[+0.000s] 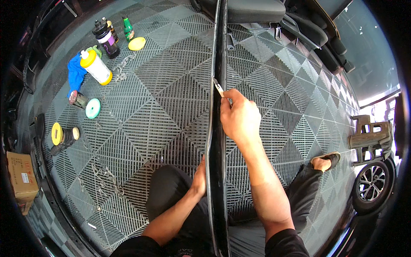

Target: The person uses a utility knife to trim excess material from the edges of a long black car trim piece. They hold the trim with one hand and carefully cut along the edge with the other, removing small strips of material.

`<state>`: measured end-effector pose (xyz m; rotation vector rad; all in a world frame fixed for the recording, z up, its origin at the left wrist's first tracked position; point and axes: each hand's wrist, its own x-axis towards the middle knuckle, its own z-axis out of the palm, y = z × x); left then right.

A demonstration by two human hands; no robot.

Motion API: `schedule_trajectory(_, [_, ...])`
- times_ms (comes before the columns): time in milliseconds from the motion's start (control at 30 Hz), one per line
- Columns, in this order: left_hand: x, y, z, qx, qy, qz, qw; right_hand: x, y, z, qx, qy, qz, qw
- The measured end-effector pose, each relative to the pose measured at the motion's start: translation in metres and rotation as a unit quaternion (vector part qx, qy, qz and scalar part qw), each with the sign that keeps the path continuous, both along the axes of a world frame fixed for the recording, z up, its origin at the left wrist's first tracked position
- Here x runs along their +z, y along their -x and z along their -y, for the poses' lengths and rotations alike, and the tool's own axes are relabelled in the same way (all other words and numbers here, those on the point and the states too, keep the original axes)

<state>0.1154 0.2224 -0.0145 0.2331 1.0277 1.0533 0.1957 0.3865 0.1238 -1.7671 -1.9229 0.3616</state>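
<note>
Cardboard box [22, 177]: brown, at the far left; contents hidden.
Yellow pad [57, 133]: round, fitted to a dark-bodied tool [68, 136] on the floor [167, 107].
Blue cloth [76, 76]: bunched, just left of the yellow-and-white bottle.
Mint-green pad [93, 109]: round, with a second dark tool [77, 99] at its left side.
Yellow-and-white bottle [97, 68]: upright on the floor, white cap fitted; walls opaque, fill level cannot be read.
Black bottle [109, 42]: upright, purple on its label, black top fitted; contents cannot be seen. A smaller bottle [111, 29] stands behind it, partly hidden.
Green bottle [128, 30]: upright, narrow toward the top; fill level cannot be determined.
Yellow disc [137, 43]: flat on the floor, near the base of the green bottle.
Left hand [199, 177]: beside the left face of the panel; fingers partly hidden, so degree of opening and any grip cannot be told.
Panel [219, 141]: long, dark, seen edge-on, running between the forearms.
Small bladed tool [218, 88]: in the right hand, tip at the panel edge.
Right hand [242, 115]: fingers closed around the tool's rear portion, right of the panel.
Step stool [371, 139]: dark, at the far right, near a wheel [370, 184].
</note>
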Motion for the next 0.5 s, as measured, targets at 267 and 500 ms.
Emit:
schedule_trajectory(267, [0.003, 0.002, 0.000, -0.013, 0.009, 0.032, 0.999, -0.004, 0.000, 0.002, -0.004, 0.012, -0.020, 1.000])
schedule_trajectory(500, [-0.018, 0.009, 0.003, -0.063, -0.027, 0.036, 0.997, 0.003, 0.004, 0.006, 0.000, 0.027, -0.012, 1.000])
